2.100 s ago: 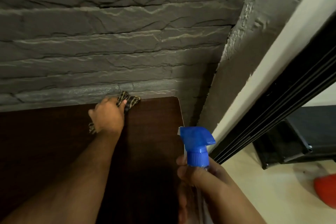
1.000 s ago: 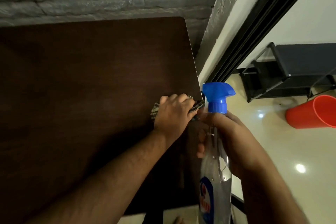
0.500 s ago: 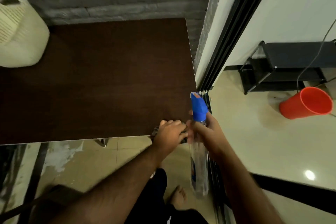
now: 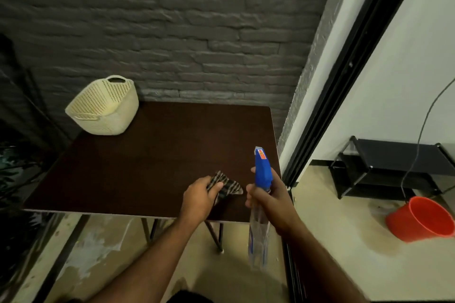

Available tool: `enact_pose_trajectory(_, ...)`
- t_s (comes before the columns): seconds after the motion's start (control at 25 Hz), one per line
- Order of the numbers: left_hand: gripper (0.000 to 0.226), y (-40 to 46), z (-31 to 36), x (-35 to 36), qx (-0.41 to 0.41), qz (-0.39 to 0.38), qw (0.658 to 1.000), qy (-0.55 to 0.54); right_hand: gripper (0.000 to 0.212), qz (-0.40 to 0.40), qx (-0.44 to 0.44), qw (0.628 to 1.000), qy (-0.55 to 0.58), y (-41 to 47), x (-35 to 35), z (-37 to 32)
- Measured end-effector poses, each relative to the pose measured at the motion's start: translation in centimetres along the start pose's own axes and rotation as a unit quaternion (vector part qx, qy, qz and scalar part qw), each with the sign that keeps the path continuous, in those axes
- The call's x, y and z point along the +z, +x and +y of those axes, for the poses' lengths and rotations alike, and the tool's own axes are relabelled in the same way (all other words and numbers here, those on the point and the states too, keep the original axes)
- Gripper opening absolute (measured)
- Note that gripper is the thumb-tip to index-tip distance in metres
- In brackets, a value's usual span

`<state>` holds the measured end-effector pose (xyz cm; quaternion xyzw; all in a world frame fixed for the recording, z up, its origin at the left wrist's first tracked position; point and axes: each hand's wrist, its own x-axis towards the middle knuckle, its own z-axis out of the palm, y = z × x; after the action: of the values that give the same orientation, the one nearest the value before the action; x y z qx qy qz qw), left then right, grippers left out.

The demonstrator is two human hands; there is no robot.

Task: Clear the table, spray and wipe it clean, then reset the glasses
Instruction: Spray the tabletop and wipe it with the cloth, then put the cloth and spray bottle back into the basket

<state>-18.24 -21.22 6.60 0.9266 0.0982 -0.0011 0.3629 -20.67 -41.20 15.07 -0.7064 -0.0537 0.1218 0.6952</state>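
Grey rough-cut brick wall (image 4: 172,32) backs a dark brown rectangular wooden table (image 4: 147,160) that stands on thin metal legs over a pale floor. Far to the left of the grip and up toward the wall, a cream perforated plastic basket (image 4: 104,108) with cut-out handles sits on the table's rear corner, its mouth tipped leftward. Near the table's front edge, the left hand (image 4: 198,198) has its fingers curled round a crumpled brown-and-cream checked cloth (image 4: 225,188); the cloth fans out from the fingers to the right and lies against the tabletop. Just beside the cloth's loose end, the right hand (image 4: 269,198) is clenched round the neck of a clear plastic spray bottle with a blue trigger head (image 4: 262,172). The nozzle rises above that fist, while the transparent body hangs below it, past the table's front right corner. Well off to the right of the bottle, a low black metal shelf rack (image 4: 386,167) stands against a white wall, a thin dark cable (image 4: 423,130) hangs in front of it, and an orange-red plastic bucket (image 4: 421,219) rests tilted on the floor
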Motion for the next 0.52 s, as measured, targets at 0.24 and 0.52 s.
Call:
enact_pose_trajectory(0.24,0.021,2.2,-4.0,-7.2,-0.102,0.045,0.965,-0.237,0.026,-0.016,-0.067,0.997,-0.019,4.4,7.0,-3.1)
enact_pose_trajectory(0.52,0.019,7.7,-12.0,-17.9,-0.131,0.058,0.944,-0.298,0.032,-0.025,-0.092,0.995,0.002,12.1,20.3,-4.4)
